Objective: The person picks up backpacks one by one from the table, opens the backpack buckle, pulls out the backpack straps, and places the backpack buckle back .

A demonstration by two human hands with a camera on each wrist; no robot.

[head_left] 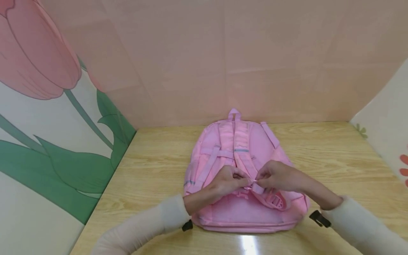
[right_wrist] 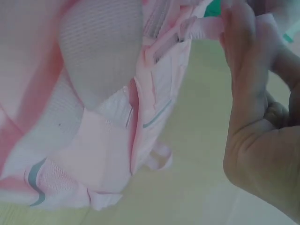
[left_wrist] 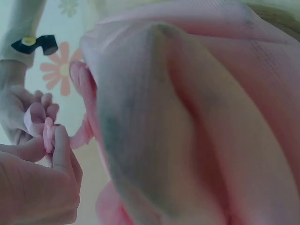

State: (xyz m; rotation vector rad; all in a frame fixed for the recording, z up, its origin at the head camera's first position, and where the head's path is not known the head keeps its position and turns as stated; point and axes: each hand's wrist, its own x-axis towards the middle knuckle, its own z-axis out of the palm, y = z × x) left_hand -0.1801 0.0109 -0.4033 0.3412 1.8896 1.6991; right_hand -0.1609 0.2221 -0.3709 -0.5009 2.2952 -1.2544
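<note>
A pink backpack (head_left: 236,216) lies on the table with its shoulder straps (head_left: 241,140) facing up. Over its lower half, my left hand (head_left: 231,180) pinches a small pink plastic buckle (left_wrist: 48,135) between thumb and fingers. Close beside it, my right hand (head_left: 280,176) grips the webbing strap (head_left: 257,187), which forms a loop (left_wrist: 35,121) at the buckle in the left wrist view. In the right wrist view the strap runs from the bag into my right hand (right_wrist: 255,93), whose fingertips are partly cut off. A slotted pink plastic piece (head_left: 278,201) lies below my right hand.
The wood-grain table (head_left: 153,170) meets a plain pinkish back wall (head_left: 223,63). A tulip-printed panel (head_left: 63,141) stands on the left, a flower-printed one (head_left: 389,120) on the right. The bag's top loop (head_left: 234,112) points to the back wall.
</note>
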